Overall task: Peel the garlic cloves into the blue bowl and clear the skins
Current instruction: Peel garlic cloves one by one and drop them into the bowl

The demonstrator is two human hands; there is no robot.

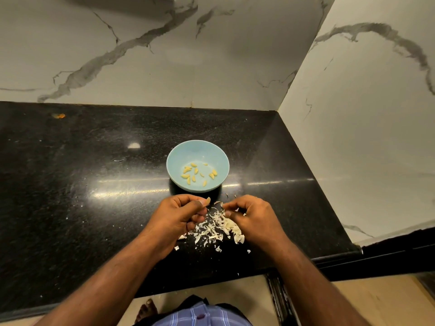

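A light blue bowl [175,158] stands on the black counter and holds several peeled yellowish garlic cloves [193,174]. Just in front of it, my left hand [181,214] pinches a peeled garlic clove [208,200] between thumb and fingertips. My right hand [249,216] has its fingers curled and pinches a strip of white skin [218,203] that points toward the left hand. Between and under both hands lies a heap of white garlic skins [215,228], with a few unpeeled cloves [239,238] at its right edge.
The black granite counter [94,184] runs back to marble walls behind and on the right. Its front edge lies close below the skins. Small skin flecks [219,249] are scattered near the heap. An orange scrap [58,116] lies far back on the left.
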